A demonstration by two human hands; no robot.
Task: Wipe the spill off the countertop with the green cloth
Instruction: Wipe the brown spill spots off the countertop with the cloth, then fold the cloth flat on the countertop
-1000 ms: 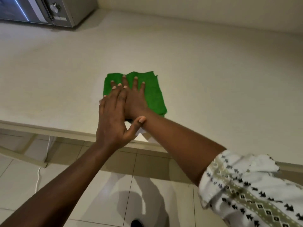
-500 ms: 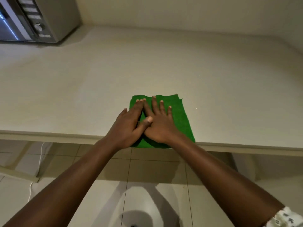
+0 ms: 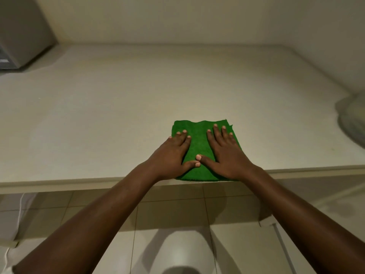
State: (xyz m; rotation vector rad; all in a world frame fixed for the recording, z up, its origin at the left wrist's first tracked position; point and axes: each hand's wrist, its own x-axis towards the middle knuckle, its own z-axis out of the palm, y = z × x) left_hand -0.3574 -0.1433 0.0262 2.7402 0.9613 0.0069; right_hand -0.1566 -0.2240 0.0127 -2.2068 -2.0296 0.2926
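Note:
The green cloth lies flat on the pale countertop, its near edge at the counter's front edge. My left hand rests palm down on the cloth's left side, with the outer fingers over its left border. My right hand presses palm down on the right side. Both hands have straight, slightly spread fingers, and the two thumb tips touch at the cloth's middle. Neither hand grips the fabric. I see no spill on the bare counter around the cloth.
A grey microwave stands at the back left corner. A blurred pale round object sits at the right edge of the counter. A wall runs along the back. Tiled floor and a white cable lie below the counter edge.
The cloth and both hands have slid to the right along the front edge. My hands, stacked at first, have spread apart and now lie side by side on the cloth.

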